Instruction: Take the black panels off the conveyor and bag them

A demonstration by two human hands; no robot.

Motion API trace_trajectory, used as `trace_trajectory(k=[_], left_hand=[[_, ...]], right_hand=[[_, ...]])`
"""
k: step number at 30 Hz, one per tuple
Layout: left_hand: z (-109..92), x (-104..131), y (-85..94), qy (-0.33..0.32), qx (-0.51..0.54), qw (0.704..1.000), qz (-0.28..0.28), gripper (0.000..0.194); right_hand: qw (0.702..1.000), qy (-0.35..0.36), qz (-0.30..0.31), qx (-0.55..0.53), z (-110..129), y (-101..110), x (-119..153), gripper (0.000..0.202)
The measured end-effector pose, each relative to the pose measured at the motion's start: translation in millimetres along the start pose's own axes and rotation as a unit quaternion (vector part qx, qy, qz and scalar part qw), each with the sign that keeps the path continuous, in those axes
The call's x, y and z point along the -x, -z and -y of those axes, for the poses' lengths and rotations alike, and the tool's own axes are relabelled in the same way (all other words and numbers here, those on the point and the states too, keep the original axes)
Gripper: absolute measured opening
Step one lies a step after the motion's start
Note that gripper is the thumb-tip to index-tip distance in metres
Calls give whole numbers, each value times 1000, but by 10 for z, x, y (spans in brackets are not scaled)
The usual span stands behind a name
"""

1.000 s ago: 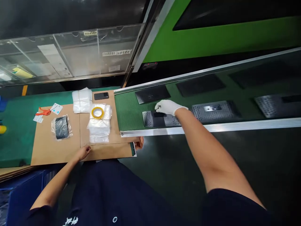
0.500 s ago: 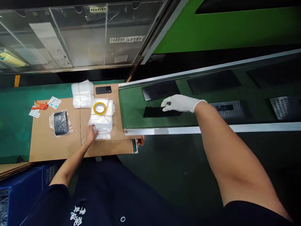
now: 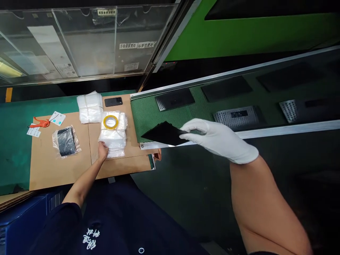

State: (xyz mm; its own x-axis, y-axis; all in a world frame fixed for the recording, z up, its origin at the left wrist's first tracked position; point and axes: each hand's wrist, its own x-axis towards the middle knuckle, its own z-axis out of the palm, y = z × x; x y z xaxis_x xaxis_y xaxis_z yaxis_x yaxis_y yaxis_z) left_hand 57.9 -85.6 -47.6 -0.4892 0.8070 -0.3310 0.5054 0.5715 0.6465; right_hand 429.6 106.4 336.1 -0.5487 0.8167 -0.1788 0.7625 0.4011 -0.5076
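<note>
My right hand (image 3: 212, 136), in a white glove, pinches a thin black panel (image 3: 166, 134) at its right corner. The panel is held tilted above the near rail of the conveyor. My bare left hand (image 3: 103, 151) has its fingers closed at the left edge of the clear plastic bags (image 3: 117, 142), which lie in a stack on the cardboard. A roll of yellow tape (image 3: 111, 116) rests on that stack. Left of it lies a dark part in a clear bag (image 3: 66, 141).
More black panels (image 3: 175, 99) with perforated ends lie on the green conveyor belt (image 3: 145, 109). A second bag stack (image 3: 90, 107), a phone (image 3: 113, 101), an orange cutter-like tool (image 3: 39, 123) and labels (image 3: 57, 118) are on the table. A clear-fronted rack (image 3: 87, 46) stands behind.
My right hand has lifted the black panel off the belt and brought it nearer to me, tilting it. My left hand stays at the bags, its fingers drawn closer together.
</note>
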Motion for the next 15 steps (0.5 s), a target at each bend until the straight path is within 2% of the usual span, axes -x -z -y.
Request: trace_trajectory(k=[2, 4, 7, 10, 12, 15], left_hand=[[21, 45, 72, -53, -20, 997, 45, 49], [49, 106, 174, -120, -46, 987, 95, 43], [88, 189, 322, -215, -85, 959, 165, 25], [91, 212, 388, -286, -110, 928, 214, 22], [62, 177, 377, -321, -117, 910, 233, 26], [-10, 46, 313, -345, -171, 902, 197, 37]], right_hand=[[999, -31, -7, -36, 2, -112, 141, 51], [996, -54, -15, -69, 17, -277, 281, 49], [989, -83, -37, -117, 125, -594, 492, 43], [976, -128, -43, -169, 310, -946, 706, 35], [963, -163, -31, -210, 433, -1177, 856, 32], [939, -214, 0, -270, 568, -1496, 1098, 30]])
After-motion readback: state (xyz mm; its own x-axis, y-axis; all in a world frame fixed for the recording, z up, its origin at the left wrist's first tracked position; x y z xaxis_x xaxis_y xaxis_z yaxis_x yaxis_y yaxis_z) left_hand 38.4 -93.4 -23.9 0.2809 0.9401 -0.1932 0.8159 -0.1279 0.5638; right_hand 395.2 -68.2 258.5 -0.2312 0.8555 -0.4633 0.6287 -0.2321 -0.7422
